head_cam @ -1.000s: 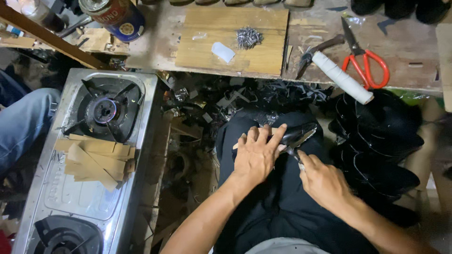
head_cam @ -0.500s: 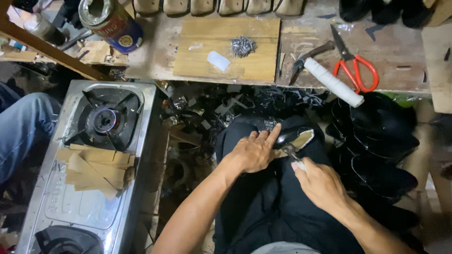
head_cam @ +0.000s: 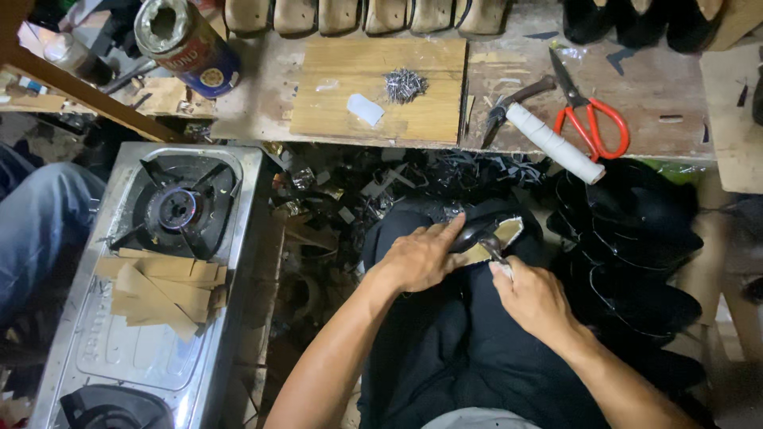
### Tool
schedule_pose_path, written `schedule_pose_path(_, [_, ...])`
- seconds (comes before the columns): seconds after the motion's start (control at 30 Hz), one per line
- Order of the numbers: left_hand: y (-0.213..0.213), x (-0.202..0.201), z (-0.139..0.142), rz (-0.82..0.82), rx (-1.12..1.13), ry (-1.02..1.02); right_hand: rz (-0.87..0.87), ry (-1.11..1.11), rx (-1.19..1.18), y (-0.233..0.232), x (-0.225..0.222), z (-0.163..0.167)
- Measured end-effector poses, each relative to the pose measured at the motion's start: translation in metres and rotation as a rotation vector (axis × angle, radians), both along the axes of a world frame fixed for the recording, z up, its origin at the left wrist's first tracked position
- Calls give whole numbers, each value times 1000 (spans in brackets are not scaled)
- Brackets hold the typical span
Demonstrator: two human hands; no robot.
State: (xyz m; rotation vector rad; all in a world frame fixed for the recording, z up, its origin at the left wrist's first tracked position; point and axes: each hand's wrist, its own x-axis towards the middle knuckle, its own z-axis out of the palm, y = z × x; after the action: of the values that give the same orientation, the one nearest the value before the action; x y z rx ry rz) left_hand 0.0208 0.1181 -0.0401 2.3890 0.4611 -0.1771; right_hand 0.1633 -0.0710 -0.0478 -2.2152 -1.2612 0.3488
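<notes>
My left hand (head_cam: 419, 258) grips a black shoe upper (head_cam: 480, 232) stretched over a pale last (head_cam: 509, 231) that rests on my lap. My right hand (head_cam: 534, 295) holds a small metal tool (head_cam: 494, 252) against the edge of the upper; the tool's tip is partly hidden by my fingers. Both hands sit close together above my dark trousers (head_cam: 461, 349).
A gas stove (head_cam: 151, 286) with tan card strips (head_cam: 163, 290) stands at the left. On the workbench (head_cam: 660, 119) lie a wooden board (head_cam: 381, 95) with small nails (head_cam: 404, 84), a hammer (head_cam: 544, 131), red scissors (head_cam: 588, 115) and a tin can (head_cam: 184, 41). Black shoe uppers (head_cam: 636, 254) are piled at the right. Another person's knee (head_cam: 36, 222) is at far left.
My left hand has shifted from lying flat over the shoe to gripping its side. My right hand has stayed at the upper's edge with the tool. The view has tilted slightly towards me.
</notes>
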Motion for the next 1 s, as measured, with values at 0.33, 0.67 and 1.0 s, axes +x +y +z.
schedule_pose_path(0.33, [-47,-77,-17,515,-61,-601,54,-54,-103,9,6,-19])
schedule_pose_path(0.67, [-50,-62,-40,697,-157,-698,173,272,252,-5,-30,44])
schedule_pose_path(1.0, [-50,-57,-40,708,-218,-675,126,214,236,-10,-16,-1])
